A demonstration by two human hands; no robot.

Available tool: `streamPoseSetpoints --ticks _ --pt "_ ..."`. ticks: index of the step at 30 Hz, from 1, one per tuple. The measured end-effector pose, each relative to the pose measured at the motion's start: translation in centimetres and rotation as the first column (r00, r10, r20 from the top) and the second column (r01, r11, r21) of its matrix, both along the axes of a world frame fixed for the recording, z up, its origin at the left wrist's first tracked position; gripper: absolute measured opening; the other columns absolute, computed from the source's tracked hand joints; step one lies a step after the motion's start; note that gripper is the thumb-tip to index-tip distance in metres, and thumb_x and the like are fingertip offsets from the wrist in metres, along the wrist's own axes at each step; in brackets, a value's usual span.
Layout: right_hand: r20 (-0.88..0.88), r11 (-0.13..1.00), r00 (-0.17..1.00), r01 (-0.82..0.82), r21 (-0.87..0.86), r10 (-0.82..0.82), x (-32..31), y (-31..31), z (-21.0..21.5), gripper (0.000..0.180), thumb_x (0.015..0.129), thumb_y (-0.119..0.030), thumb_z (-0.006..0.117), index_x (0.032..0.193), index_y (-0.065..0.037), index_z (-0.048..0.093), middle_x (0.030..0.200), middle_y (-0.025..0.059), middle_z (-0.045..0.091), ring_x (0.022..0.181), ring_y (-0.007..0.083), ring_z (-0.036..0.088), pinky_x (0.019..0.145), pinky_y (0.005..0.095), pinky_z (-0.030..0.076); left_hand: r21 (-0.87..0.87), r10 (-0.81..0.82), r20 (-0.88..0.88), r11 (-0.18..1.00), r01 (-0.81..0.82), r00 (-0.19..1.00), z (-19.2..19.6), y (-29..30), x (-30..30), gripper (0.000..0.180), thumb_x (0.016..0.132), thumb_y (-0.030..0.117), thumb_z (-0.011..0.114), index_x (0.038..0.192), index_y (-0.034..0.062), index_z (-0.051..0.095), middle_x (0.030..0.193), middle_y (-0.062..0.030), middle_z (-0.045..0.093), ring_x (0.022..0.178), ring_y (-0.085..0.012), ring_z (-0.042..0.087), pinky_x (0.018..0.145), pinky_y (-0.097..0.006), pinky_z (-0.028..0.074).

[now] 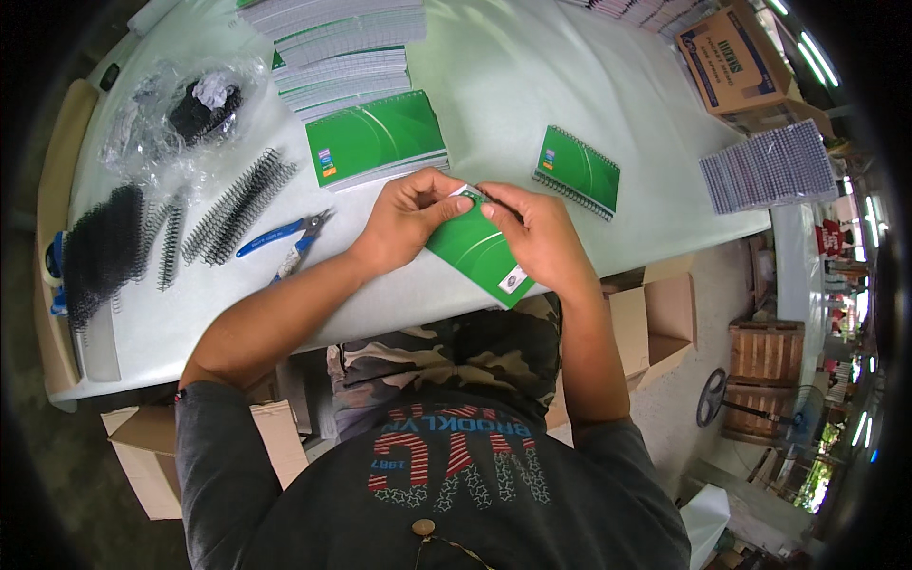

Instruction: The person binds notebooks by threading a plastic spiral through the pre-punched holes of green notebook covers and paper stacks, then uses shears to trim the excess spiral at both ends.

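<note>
Between both hands, over the table's near edge, a green-covered notebook (477, 249) is held tilted. My left hand (404, 218) pinches its far left corner, thumb on the cover. My right hand (543, 233) grips the far right side, its thumb pressed near the same edge. The fingertips hide most of that edge, so I cannot tell whether a coil is in it. Just beyond my left hand lies a stack of green notebooks (377, 136). To the right rests a green spiral-bound notebook (579, 169) with a black coil. Blue-handled pliers (275, 236) lie left of my left forearm.
Loose black spiral coils (239, 207) and a dense coil bundle (100, 247) cover the table's left side, below a clear plastic bag (157, 119). More notebook stacks (342, 81) stand at the back. A cardboard box (731, 62) and piled spiral notebooks (768, 167) sit far right.
</note>
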State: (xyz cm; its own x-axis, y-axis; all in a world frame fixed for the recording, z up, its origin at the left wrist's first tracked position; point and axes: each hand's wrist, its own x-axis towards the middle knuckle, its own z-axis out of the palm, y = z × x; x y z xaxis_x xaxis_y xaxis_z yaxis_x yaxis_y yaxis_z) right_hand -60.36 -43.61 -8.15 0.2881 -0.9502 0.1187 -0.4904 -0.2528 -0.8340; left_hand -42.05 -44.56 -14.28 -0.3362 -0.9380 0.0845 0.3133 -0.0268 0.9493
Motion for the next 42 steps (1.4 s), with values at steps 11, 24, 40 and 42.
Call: streamPoseSetpoints --ticks 11,24,40,42 --pt "0.056 0.985 0.991 0.112 0.132 -0.120 1.1 0.5 0.2 0.030 0.083 -0.022 0.066 0.101 0.002 0.060 0.074 0.0161 0.061 0.067 0.0239 0.058 0.065 0.0327 0.045 0.000 0.038 -0.025 0.999 -0.038 0.999 0.2 0.6 -0.2 0.012 0.090 0.010 0.060 0.098 0.0010 0.062 0.089 -0.0031 0.066 0.081 -0.0059 0.058 0.075 -0.022 0.045" --pt "0.017 0.977 0.999 0.044 0.206 -0.049 0.7 1.2 0.8 0.024 0.082 -0.021 0.069 0.092 -0.001 0.059 0.069 0.0085 0.057 0.064 0.0160 0.054 0.058 0.0302 0.043 -0.039 0.188 -0.003 0.981 -0.188 0.982 1.6 2.6 -0.6 0.019 0.090 0.012 0.061 0.105 0.0018 0.064 0.088 -0.0003 0.064 0.082 -0.0053 0.055 0.077 -0.022 0.045" --pt "0.212 0.991 0.977 0.053 -0.123 -0.026 1.4 1.7 0.0 0.017 0.086 -0.015 0.063 0.096 -0.001 0.060 0.079 0.0119 0.064 0.069 0.0206 0.060 0.064 0.0301 0.046 0.005 0.079 -0.005 0.997 -0.079 0.997 2.9 3.0 0.0 0.023 0.091 0.012 0.060 0.111 0.0021 0.062 0.094 -0.0017 0.066 0.084 -0.0048 0.055 0.077 -0.021 0.045" --pt "0.128 0.999 0.992 0.012 -0.047 -0.006 1.2 1.8 0.2 0.014 0.087 -0.013 0.062 0.095 -0.001 0.060 0.076 0.0125 0.063 0.067 0.0218 0.060 0.062 0.0312 0.046 0.007 0.081 0.005 0.997 -0.081 0.997 2.6 2.8 0.2 0.022 0.091 0.012 0.060 0.110 0.0021 0.063 0.094 -0.0018 0.066 0.084 -0.0050 0.056 0.077 -0.021 0.045"
